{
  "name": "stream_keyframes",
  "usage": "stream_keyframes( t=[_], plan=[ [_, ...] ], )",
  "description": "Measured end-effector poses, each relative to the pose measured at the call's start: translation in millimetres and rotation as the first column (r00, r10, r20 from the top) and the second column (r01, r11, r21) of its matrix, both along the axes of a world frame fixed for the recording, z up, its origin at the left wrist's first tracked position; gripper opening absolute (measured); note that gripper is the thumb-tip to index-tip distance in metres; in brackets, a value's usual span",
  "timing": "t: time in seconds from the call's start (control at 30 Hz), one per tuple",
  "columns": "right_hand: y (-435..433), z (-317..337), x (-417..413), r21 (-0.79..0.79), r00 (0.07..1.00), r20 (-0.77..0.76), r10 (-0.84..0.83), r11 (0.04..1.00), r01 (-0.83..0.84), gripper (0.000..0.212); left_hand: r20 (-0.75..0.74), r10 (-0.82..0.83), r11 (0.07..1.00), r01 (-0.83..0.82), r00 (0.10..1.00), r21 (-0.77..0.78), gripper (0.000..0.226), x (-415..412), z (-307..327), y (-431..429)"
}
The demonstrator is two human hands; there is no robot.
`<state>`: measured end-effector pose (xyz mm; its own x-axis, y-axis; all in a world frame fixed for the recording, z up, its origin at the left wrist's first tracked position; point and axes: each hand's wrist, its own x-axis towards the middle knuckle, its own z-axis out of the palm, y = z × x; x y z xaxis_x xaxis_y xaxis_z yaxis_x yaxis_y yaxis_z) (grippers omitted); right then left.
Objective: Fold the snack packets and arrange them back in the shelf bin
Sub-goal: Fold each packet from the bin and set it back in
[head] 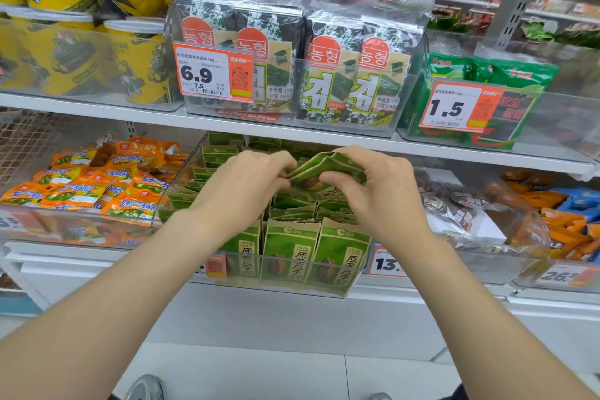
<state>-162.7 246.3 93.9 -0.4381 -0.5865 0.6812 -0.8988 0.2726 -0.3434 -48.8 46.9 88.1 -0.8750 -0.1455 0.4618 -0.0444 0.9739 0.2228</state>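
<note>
Both my hands hold one green and tan snack packet (pixel 324 169) above the clear shelf bin (pixel 354 279) on the lower shelf. My left hand (pixel 246 182) pinches the packet's left end with curled fingers. My right hand (pixel 380 185) grips its right side, thumb underneath and fingers over the bent top. The packet is creased and tilted. Several matching green packets (pixel 289 250) stand upright in rows inside the bin, more stacked behind toward the back.
Orange snack packs (pixel 97 185) fill the bin to the left. Clear-wrapped and orange packs (pixel 519 217) lie to the right. The shelf above (pixel 357 140) carries seaweed packs (pixel 350 75), yellow tubs (pixel 136 65) and price tags. White floor below.
</note>
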Motion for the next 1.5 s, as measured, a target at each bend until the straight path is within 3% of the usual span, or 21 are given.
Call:
stream_keyframes(
  t=[0.1, 0.17, 0.33, 0.53, 0.63, 0.7, 0.8, 0.87, 0.9, 1.0, 1.07, 1.17, 1.27, 1.5],
  plan=[
    [-8, -5, -11, 0.147, 0.999, 0.032, -0.005, 0.989, 0.000, 0.017, 0.025, 0.155, 0.988, -0.154, 0.988, -0.015, 0.038, 4, -3, -1],
    [-17, -10, -17, 0.250, 1.000, 0.020, -0.018, 0.968, 0.013, 0.021, 0.132, 0.148, 0.989, -0.145, 0.980, -0.035, 0.046, 4, -8, -5],
    [-34, -11, -19, 0.365, 0.997, 0.012, 0.080, 0.928, -0.079, 0.034, 0.308, -0.013, 0.994, -0.023, 0.951, 0.112, 0.029, 2, -10, -14],
    [-34, -14, -23, 0.223, 0.995, -0.104, 0.012, 0.975, 0.011, 0.026, 0.266, 0.086, 0.994, -0.100, 0.960, 0.037, 0.011, -3, -8, -9],
    [-37, -10, -16, 0.315, 0.992, -0.118, 0.035, 0.949, 0.004, 0.021, 0.162, 0.154, 0.983, -0.167, 0.975, 0.071, 0.014, -6, -12, -7],
    [-39, -6, -17, 0.437, 0.993, -0.111, -0.043, 0.895, 0.087, 0.021, 0.107, 0.188, 0.971, -0.201, 0.976, 0.128, 0.018, -7, -15, -6],
    [-40, -1, -18, 0.361, 0.994, -0.096, -0.055, 0.929, 0.086, 0.031, 0.083, 0.198, 0.969, -0.207, 0.977, 0.131, 0.021, -6, -18, -3],
    [-45, -5, -18, 0.325, 0.995, -0.096, 0.017, 0.945, 0.015, 0.022, 0.075, 0.192, 0.971, -0.200, 0.979, 0.132, 0.022, -6, -18, -3],
    [-49, -8, -18, 0.382, 0.993, -0.109, 0.048, 0.924, -0.003, 0.020, 0.076, 0.189, 0.970, -0.198, 0.979, 0.140, 0.024, -5, -18, -3],
    [-60, -21, -25, 0.639, 0.996, -0.036, 0.079, 0.768, -0.038, 0.041, 0.093, 0.180, 0.971, -0.192, 0.979, 0.145, 0.029, -4, -19, -3],
    [-63, -21, -28, 0.705, 0.998, 0.002, 0.061, 0.707, -0.044, 0.042, 0.106, 0.161, 0.973, -0.176, 0.981, 0.151, 0.027, -3, -19, -3],
    [-56, -15, -26, 0.610, 0.995, 0.094, 0.030, 0.788, -0.081, 0.033, 0.173, 0.096, 0.971, -0.130, 0.980, 0.198, 0.020, 3, -13, -8],
    [-38, -9, -24, 0.488, 0.972, 0.222, 0.075, 0.855, -0.177, 0.030, 0.251, -0.022, 0.954, -0.055, 0.968, 0.294, 0.035, 12, -4, -14],
    [-34, 5, -19, 0.645, 0.979, 0.192, 0.072, 0.743, -0.181, 0.037, 0.460, -0.077, 0.995, 0.035, 0.885, 0.098, 0.050, 18, -2, -13]
  ],
)
